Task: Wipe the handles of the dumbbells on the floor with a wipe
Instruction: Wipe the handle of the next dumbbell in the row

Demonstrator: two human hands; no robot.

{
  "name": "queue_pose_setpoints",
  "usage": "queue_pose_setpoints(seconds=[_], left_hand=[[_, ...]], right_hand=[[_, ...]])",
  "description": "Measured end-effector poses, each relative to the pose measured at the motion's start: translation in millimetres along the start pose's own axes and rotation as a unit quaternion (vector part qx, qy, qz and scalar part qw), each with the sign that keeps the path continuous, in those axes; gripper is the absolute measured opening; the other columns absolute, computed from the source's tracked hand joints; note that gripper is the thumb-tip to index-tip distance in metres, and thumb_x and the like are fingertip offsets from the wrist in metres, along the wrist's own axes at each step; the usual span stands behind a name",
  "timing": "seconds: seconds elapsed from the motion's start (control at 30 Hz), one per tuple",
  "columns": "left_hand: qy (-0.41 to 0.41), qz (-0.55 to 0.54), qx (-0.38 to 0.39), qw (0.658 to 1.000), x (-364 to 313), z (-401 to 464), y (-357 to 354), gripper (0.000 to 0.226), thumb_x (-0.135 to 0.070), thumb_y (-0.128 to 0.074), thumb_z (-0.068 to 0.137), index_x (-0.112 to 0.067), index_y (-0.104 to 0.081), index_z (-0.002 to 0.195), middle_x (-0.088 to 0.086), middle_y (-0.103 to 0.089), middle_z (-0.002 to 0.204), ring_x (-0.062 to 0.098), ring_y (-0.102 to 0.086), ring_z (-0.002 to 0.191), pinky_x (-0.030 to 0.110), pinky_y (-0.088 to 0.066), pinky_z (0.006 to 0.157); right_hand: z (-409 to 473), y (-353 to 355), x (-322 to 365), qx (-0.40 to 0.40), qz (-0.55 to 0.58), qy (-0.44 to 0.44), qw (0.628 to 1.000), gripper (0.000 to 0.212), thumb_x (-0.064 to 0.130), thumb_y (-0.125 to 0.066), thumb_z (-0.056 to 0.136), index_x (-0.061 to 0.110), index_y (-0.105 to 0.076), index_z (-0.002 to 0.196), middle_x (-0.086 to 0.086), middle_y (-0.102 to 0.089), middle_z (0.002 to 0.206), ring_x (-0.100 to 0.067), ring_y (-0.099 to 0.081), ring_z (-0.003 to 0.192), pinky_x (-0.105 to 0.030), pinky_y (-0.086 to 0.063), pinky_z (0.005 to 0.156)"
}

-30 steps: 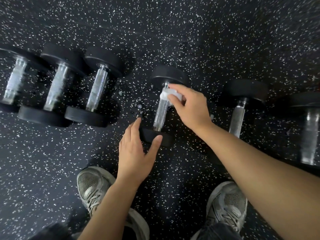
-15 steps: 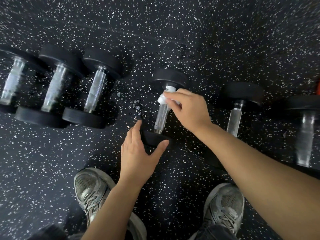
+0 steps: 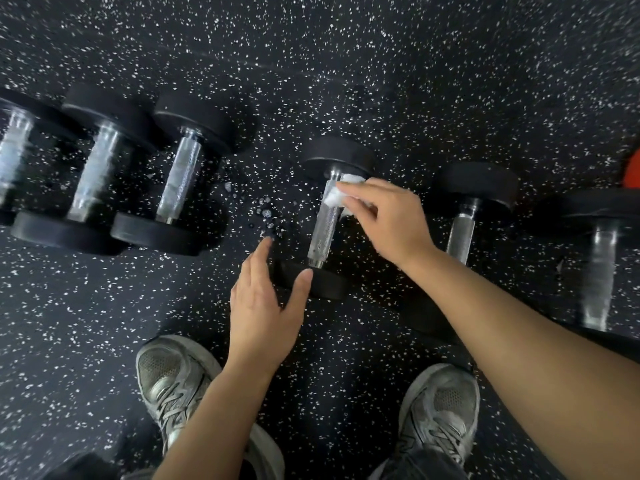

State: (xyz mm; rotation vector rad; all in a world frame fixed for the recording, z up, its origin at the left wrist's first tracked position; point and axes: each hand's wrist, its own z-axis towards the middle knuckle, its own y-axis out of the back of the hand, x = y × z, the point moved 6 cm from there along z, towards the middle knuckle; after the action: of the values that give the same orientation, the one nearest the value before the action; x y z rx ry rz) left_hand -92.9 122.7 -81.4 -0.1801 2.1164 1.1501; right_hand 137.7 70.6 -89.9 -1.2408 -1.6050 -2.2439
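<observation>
A small black dumbbell lies in the middle of the speckled floor, its knurled metal handle (image 3: 323, 225) pointing away from me. My right hand (image 3: 384, 216) pinches a crumpled white wipe (image 3: 334, 197) against the far end of that handle, just below the far weight head (image 3: 337, 155). My left hand (image 3: 265, 296) rests spread against the near weight head (image 3: 325, 284), thumb on its top and fingers along its left side. Three larger dumbbells lie to the left, the nearest with handle (image 3: 181, 180). Two more lie to the right; the closer one has handle (image 3: 460, 235).
Small dark and pale crumbs (image 3: 266, 213) lie on the floor left of the middle dumbbell. My two grey sneakers (image 3: 169, 379) (image 3: 440, 407) stand just behind my hands. An orange object (image 3: 632, 171) shows at the right edge.
My right hand has stayed near the far end of the handle, its fingers shifting over the wipe. My left hand has kept its place on the near weight head.
</observation>
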Motion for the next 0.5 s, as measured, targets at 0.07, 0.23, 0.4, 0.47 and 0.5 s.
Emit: queue_pose_setpoints(seconds=[0.07, 0.23, 0.4, 0.47, 0.5], left_hand=[[0.004, -0.003, -0.003, 1.000, 0, 1, 0, 0.088, -0.068, -0.049, 0.090, -0.021, -0.025, 0.160, -0.002, -0.040, 0.157, 0.016, -0.038, 0.144, 0.046, -0.031, 0.121], [-0.004, -0.003, 0.006, 1.000, -7, 3, -5, 0.098, -0.071, -0.059, 0.083, -0.022, -0.024, 0.160, -0.002, -0.040, 0.158, 0.016, -0.039, 0.144, 0.048, -0.034, 0.120], [-0.042, 0.037, 0.028, 0.998, -17, 4, -8, 0.106, -0.083, -0.050, 0.081, -0.022, -0.017, 0.161, -0.003, -0.036, 0.160, 0.015, -0.034, 0.147, 0.042, -0.028, 0.122], [-0.049, 0.039, 0.026, 0.998, -16, 3, -9, 0.096, -0.081, -0.039, 0.088, -0.021, -0.018, 0.160, -0.002, -0.037, 0.160, 0.016, -0.035, 0.147, 0.041, -0.028, 0.122], [-0.047, 0.034, 0.025, 0.998, -14, 2, -10, 0.091, -0.078, -0.034, 0.091, -0.021, -0.020, 0.160, -0.001, -0.038, 0.160, 0.017, -0.036, 0.147, 0.041, -0.029, 0.121]], right_hand=[[-6, -2, -1, 0.041, -0.001, 0.010, 0.999, 0.028, 0.028, -0.065, 0.100, 0.023, -0.072, 0.126, 0.013, -0.073, 0.108, 0.013, -0.056, 0.074, -0.025, -0.058, 0.072], [-33, -7, 18, 0.217, -0.021, 0.111, 0.970, 0.028, 0.039, -0.062, 0.100, 0.031, -0.073, 0.125, 0.021, -0.073, 0.104, 0.005, -0.065, 0.088, -0.027, -0.057, 0.078], [-4, 12, 16, 0.042, -0.024, 0.069, 0.996, 0.024, 0.031, -0.063, 0.101, 0.028, -0.074, 0.123, 0.027, -0.063, 0.101, 0.001, -0.059, 0.069, -0.022, -0.053, 0.063], [-1, 12, 9, 0.002, -0.059, 0.030, 0.998, 0.023, 0.030, -0.063, 0.101, 0.028, -0.075, 0.121, 0.026, -0.061, 0.092, 0.004, -0.052, 0.070, -0.020, -0.050, 0.062], [-4, 8, 8, 0.016, -0.070, 0.031, 0.997, 0.023, 0.031, -0.062, 0.102, 0.028, -0.075, 0.121, 0.025, -0.060, 0.088, 0.003, -0.051, 0.069, -0.020, -0.049, 0.060]])
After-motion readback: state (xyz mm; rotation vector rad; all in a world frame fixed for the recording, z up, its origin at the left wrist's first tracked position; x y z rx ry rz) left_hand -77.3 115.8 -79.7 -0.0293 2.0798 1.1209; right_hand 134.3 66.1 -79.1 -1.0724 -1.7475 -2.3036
